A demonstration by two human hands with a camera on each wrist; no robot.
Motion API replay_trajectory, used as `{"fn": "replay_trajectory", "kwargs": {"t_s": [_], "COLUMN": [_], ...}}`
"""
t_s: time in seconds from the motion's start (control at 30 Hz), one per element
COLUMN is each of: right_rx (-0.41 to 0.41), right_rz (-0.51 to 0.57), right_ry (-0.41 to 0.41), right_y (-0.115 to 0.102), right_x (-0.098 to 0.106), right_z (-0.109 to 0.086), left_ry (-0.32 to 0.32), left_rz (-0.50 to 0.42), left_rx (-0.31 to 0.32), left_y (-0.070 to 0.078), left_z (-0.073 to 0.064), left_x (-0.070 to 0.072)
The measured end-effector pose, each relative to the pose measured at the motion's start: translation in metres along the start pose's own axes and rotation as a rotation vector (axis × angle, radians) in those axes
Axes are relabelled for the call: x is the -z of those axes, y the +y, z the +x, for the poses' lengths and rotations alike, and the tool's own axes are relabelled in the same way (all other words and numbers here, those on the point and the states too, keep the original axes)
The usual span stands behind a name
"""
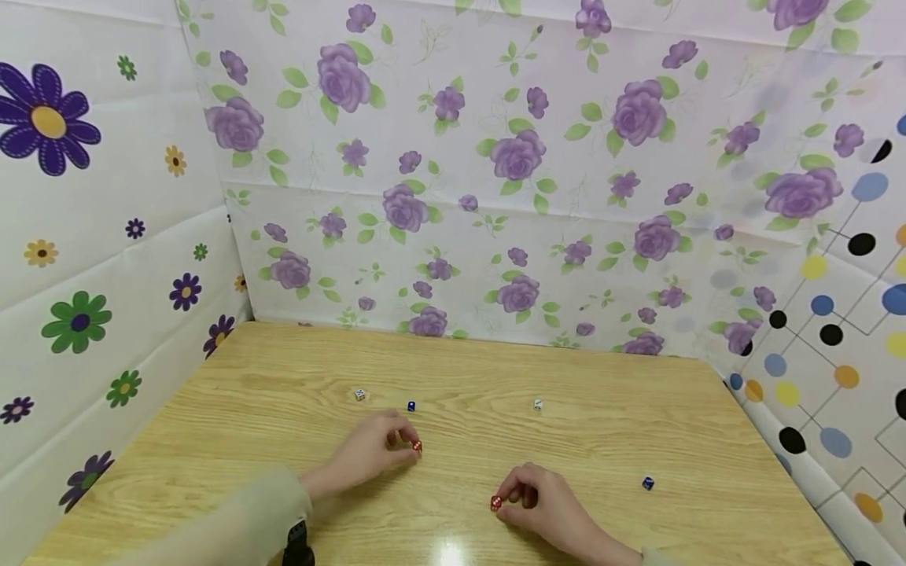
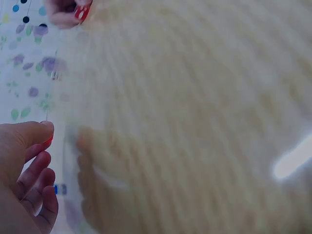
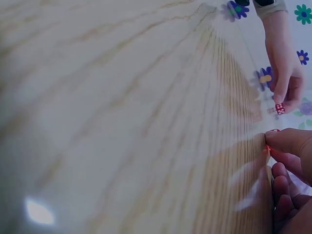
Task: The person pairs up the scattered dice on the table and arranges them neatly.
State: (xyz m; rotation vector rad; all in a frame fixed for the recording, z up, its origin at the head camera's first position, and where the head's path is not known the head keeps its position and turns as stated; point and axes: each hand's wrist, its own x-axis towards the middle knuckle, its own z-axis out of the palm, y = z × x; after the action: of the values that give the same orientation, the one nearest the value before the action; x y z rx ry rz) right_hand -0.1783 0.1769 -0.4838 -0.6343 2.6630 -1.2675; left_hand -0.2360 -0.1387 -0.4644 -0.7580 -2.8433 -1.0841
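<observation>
My left hand (image 1: 375,450) pinches a red die (image 1: 418,446) with white pips between thumb and fingertips, low over the wooden table. In the left wrist view only a red sliver of that die shows behind the thumb. Nearer the front and to the right, my right hand (image 1: 543,503) pinches a second red die (image 1: 496,503) by its fingertips. The right wrist view shows the left hand's red die (image 3: 280,108) beyond my right fingers. Just past the left hand lie a blue die (image 1: 411,406) and a white die (image 1: 360,395).
Another white die (image 1: 538,405) lies toward the back of the wooden table (image 1: 467,369). A second blue die (image 1: 648,483) sits right of the right hand. Flowered cloth (image 1: 453,157) hangs behind the table, with patterned sheets along both sides. A bright reflection shows near the front.
</observation>
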Motion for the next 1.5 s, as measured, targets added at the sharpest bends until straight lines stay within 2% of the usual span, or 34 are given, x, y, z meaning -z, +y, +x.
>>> {"fn": "replay_trajectory", "kwargs": {"t_s": [0.1, 0.27, 0.57, 0.87, 1.17, 1.5], "right_rx": [0.000, 0.001, 0.001, 0.003, 0.011, 0.012], "right_rz": [-0.001, -0.002, 0.000, 0.002, -0.013, -0.034], "right_ry": [-0.005, -0.004, -0.008, -0.001, 0.016, 0.036], "right_y": [0.000, 0.001, 0.000, -0.001, -0.001, -0.003], "right_x": [0.000, 0.000, 0.000, 0.000, -0.001, -0.005], "right_z": [0.001, 0.001, 0.001, 0.000, 0.000, 0.002], "left_ry": [-0.040, -0.065, -0.097, -0.081, -0.091, -0.074], "left_rz": [-0.039, -0.065, -0.099, -0.033, -0.044, -0.021], "left_rx": [-0.028, -0.081, -0.072, -0.110, -0.136, -0.160], "left_y": [0.005, 0.011, 0.024, 0.031, 0.040, 0.044], "left_z": [-0.003, -0.005, -0.011, -0.011, -0.010, -0.008], "left_x": [-0.009, -0.020, -0.028, -0.037, -0.046, -0.055]}}
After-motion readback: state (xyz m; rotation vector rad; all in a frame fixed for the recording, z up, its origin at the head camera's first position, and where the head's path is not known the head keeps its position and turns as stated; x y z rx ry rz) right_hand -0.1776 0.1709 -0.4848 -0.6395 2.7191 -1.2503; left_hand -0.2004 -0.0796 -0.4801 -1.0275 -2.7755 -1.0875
